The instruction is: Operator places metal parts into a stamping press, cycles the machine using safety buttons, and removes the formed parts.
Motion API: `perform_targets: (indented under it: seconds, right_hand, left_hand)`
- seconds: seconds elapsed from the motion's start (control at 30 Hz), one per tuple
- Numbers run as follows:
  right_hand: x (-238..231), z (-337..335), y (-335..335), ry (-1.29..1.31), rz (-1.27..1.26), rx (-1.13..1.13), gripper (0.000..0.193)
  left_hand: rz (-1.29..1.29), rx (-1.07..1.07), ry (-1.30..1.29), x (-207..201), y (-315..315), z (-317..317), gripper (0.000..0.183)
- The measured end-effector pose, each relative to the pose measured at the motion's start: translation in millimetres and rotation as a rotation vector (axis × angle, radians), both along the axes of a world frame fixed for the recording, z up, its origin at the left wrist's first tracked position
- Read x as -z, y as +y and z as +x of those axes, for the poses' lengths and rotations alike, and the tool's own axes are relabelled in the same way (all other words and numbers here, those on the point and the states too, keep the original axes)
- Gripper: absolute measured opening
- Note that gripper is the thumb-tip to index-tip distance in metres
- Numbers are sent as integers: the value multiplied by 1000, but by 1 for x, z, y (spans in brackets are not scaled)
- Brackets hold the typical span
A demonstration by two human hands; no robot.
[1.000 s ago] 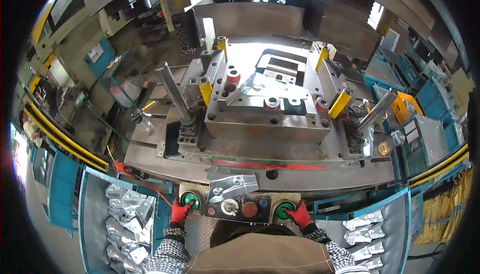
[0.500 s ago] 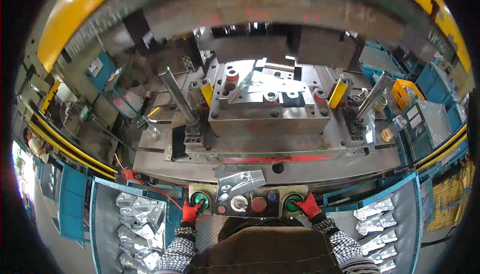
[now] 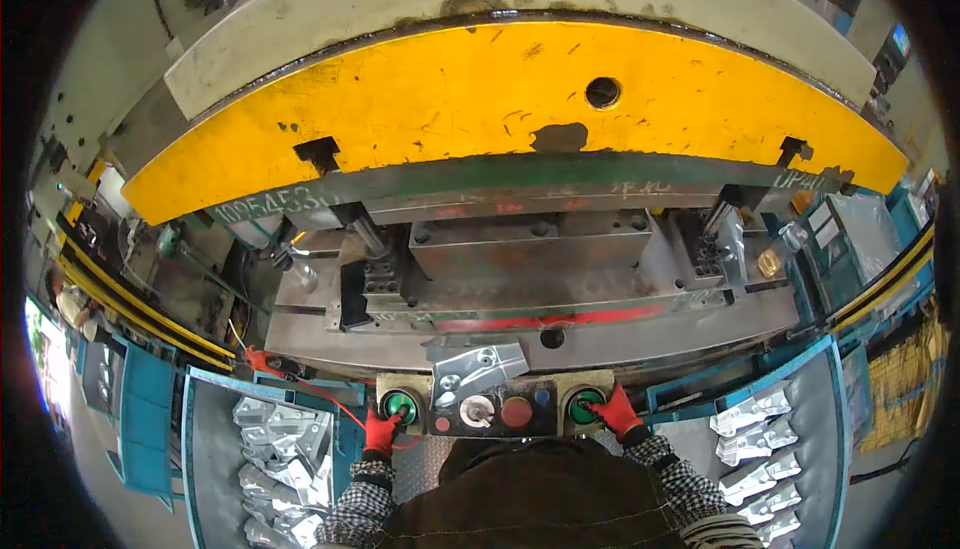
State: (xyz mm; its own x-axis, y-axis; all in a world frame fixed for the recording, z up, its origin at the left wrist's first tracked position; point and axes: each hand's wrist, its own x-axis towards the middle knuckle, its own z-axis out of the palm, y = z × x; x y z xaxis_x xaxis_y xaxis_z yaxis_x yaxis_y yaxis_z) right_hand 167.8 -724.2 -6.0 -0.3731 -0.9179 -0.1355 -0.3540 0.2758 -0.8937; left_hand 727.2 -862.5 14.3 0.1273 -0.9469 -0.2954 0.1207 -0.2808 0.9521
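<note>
My left hand [image 3: 381,430], in a red glove, reaches to a green push button [image 3: 401,407] in a round collar on the left of the control box [image 3: 430,419]. On the box's right, my right hand [image 3: 620,412], also red-gloved, has fingers stretched onto a matching green button [image 3: 584,406]. Neither hand holds anything. A bent silver sheet-metal part [image 3: 482,369] lies at the far edge of the box, between the hands. Beyond it, the yellow press ram [image 3: 450,99] is down over the lower die [image 3: 530,254], hiding the die's top.
A blue-rimmed bin [image 3: 187,449] with several metal parts stands at left. Another bin [image 3: 838,429] with parts in rows stands at right. A red-handled tool [image 3: 265,362] with a red hose lies left of the box. Guide posts [image 3: 368,237] flank the die.
The press ram has come down, covering the die and the silver part that lay on it. Both my hands stay at the green buttons.
</note>
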Motion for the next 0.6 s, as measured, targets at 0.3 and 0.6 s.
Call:
perform_targets:
  seconds: [0.3, 0.6]
  right_hand:
    - [3, -20, 8, 64, -34, -130, 97]
    - [-13, -19, 3, -217, -59, -178, 87]
  left_hand:
    - [94, 683, -977, -68, -70, 10, 64]
    - [-1033, 361, -781, -368, -191, -244, 43]
